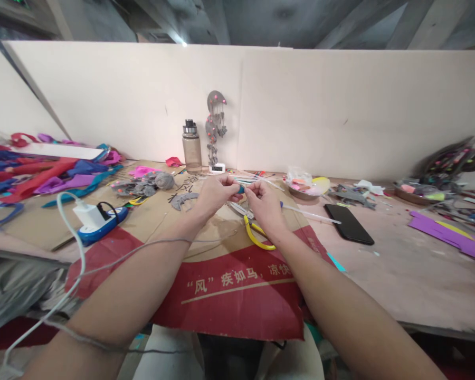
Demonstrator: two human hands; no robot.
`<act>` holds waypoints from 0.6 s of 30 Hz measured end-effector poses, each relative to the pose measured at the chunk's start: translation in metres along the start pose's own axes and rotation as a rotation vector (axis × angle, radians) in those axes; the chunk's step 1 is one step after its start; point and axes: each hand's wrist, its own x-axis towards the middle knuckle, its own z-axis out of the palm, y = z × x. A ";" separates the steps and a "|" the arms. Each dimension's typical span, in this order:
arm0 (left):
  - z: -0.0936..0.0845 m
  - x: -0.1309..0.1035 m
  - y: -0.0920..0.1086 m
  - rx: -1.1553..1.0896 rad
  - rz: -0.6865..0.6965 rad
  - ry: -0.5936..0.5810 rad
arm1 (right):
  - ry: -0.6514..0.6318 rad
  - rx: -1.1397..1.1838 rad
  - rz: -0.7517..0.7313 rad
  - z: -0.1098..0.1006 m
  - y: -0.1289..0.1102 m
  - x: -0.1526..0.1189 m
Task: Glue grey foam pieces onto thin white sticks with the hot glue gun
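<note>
My left hand (pixel 220 193) and my right hand (pixel 266 207) meet over the cardboard sheet (pixel 209 248), fingertips pinched close together. Between them shows a small teal piece (pixel 241 189), too small to name and partly hidden by the fingers. Under my right hand lie yellow-handled pliers (pixel 257 244). A grey crescent-shaped piece (pixel 184 199) rests beside my left hand. Grey yarn (pixel 142 246) runs across my left forearm towards the middle of the cardboard.
A bottle (pixel 192 148) and a hanging grey moon ornament (pixel 216 121) stand by the back panel. On the left are a power strip (pixel 103 224), yarn ball (pixel 165 180) and coloured cloth strips (pixel 55 169). A phone (pixel 349 224) and a bowl of bits (pixel 304 189) lie right.
</note>
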 end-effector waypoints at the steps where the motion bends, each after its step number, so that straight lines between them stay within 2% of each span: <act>1: 0.000 0.000 0.000 -0.003 -0.003 0.001 | 0.006 0.012 0.013 0.001 0.001 0.000; 11: 0.005 -0.006 0.010 -0.167 -0.095 -0.065 | 0.007 -0.026 0.046 -0.004 -0.004 0.002; 18: -0.010 0.003 0.009 -0.270 -0.261 -0.296 | 0.003 0.067 0.115 -0.008 0.010 0.009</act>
